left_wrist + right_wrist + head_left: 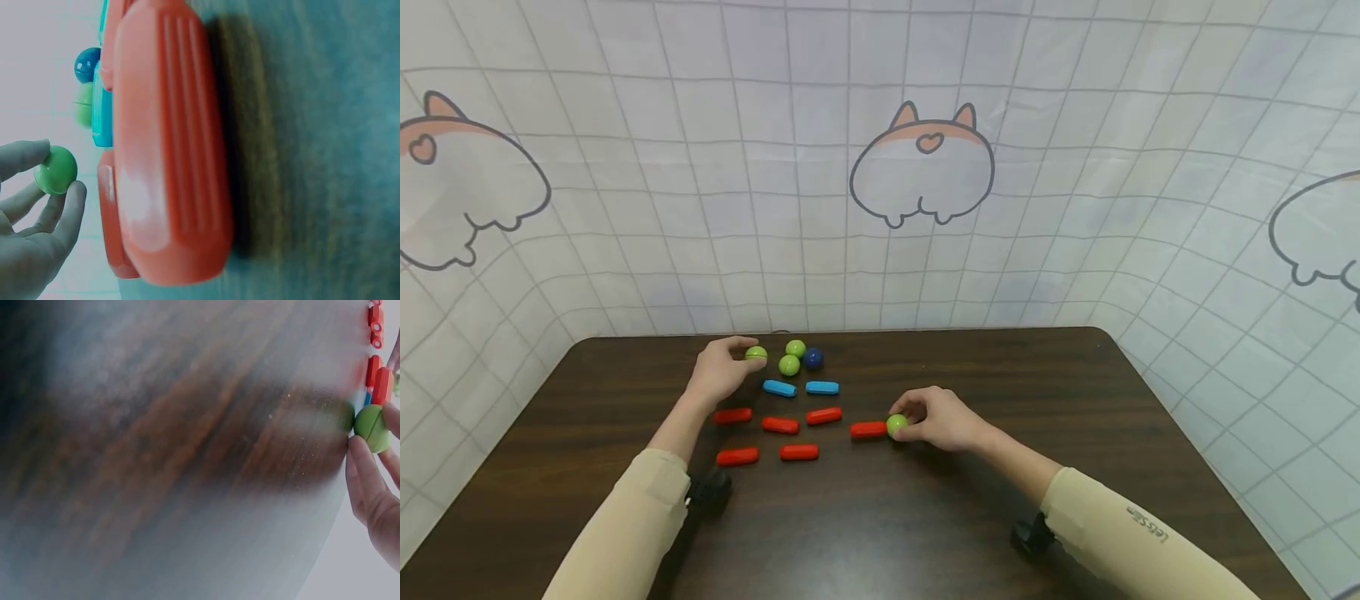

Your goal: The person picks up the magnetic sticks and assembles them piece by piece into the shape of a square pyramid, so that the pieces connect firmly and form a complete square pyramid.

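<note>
At the back left of the table, my left hand [718, 372] pinches a green ball [57, 170] between thumb and fingers. Right of centre, my right hand [947, 421] holds another green ball [371, 428] against the right end of a red ribbed rod [868, 429]; whether the two are joined I cannot tell. Two more green balls [789, 365] and a dark blue ball [813, 358] sit just right of my left hand. Two light blue rods [822, 387] lie in front of those balls.
Several other red rods [799, 452] lie in loose rows on the dark wooden table [880, 533], near my left forearm. Behind the table hangs a white gridded curtain [820, 250] with cartoon drawings. Black straps and cameras [1032, 533] sit under both wrists.
</note>
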Demonstrator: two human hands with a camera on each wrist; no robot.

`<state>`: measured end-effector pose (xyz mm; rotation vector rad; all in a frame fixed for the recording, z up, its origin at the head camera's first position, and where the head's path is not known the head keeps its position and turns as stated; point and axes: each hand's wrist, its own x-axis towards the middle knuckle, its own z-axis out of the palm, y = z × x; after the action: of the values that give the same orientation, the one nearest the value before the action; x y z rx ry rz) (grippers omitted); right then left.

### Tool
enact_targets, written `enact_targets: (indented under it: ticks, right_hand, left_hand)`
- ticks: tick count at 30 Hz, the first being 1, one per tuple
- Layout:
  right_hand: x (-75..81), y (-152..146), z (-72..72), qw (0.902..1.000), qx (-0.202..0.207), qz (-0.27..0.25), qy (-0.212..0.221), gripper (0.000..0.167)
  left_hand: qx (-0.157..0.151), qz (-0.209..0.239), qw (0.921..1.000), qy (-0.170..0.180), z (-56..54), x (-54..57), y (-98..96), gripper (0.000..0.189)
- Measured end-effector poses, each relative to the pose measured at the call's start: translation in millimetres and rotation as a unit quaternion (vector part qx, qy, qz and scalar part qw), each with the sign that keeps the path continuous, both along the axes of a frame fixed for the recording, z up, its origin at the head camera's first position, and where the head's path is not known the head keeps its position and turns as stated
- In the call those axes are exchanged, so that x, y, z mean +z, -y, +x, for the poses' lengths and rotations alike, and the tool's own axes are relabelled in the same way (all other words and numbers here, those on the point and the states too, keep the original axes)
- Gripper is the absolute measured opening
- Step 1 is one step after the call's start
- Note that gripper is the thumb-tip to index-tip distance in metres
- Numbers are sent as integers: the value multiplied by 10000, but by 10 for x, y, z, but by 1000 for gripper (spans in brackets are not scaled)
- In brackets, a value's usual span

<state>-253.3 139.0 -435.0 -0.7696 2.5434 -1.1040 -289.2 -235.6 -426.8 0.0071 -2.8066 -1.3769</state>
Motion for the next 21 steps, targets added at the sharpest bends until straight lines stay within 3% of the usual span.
enact_targets:
  ticks: [10, 16, 21]
  right_hand:
    - [-1, -10, 3, 10000, 17, -30, 42, 22]
    - [-2, -5, 1, 9999, 47, -81, 37, 22]
    - [-8, -19, -7, 10000, 10, -64, 27, 22]
  left_hand:
    - [88, 601, 9981, -35, 132, 53, -53, 47]
    - [72, 623, 9978, -235, 213, 120, -111, 46]
    - [-136, 664, 9973, -266, 287, 155, -166, 48]
